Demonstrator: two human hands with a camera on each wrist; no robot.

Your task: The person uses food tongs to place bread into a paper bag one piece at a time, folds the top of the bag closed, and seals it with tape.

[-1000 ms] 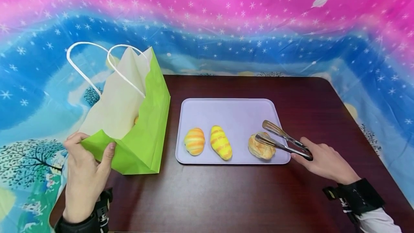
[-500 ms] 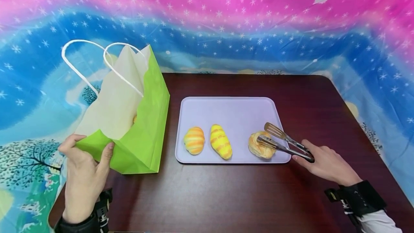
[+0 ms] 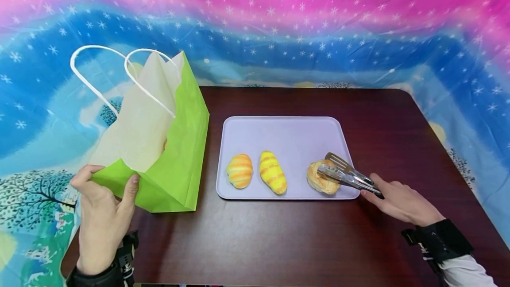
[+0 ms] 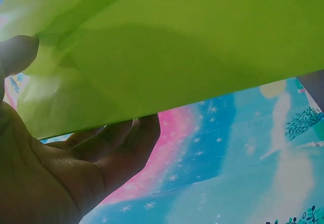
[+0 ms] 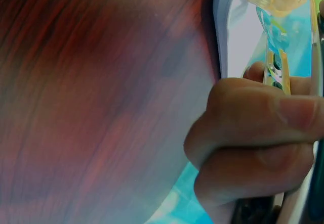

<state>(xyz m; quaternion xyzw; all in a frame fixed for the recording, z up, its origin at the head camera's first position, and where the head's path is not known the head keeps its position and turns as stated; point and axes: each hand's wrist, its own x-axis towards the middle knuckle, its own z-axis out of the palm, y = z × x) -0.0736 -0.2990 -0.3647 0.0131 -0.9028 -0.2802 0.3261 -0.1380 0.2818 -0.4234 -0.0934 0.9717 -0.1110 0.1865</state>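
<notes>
My left hand grips the near top edge of a green paper bag, thumb on one face and fingers on the other. In the left wrist view, the fingers curl under the green paper. My right hand holds metal tongs by the handle end. Their slotted tips lie over and beside a round, golden-brown bread roll at the right of a pale lilac tray. The roll sits low on the tray, partly covered by the tongs.
An orange-striped bun and a long yellow bread lie on the tray's left half. White rope handles rise from the bag, where a bit of something yellow shows inside. A patterned cloth hangs behind the brown table.
The tongs' arms have come closer together around the round roll. My left hand keeps its grip on the bag, whose top leans slightly further left.
</notes>
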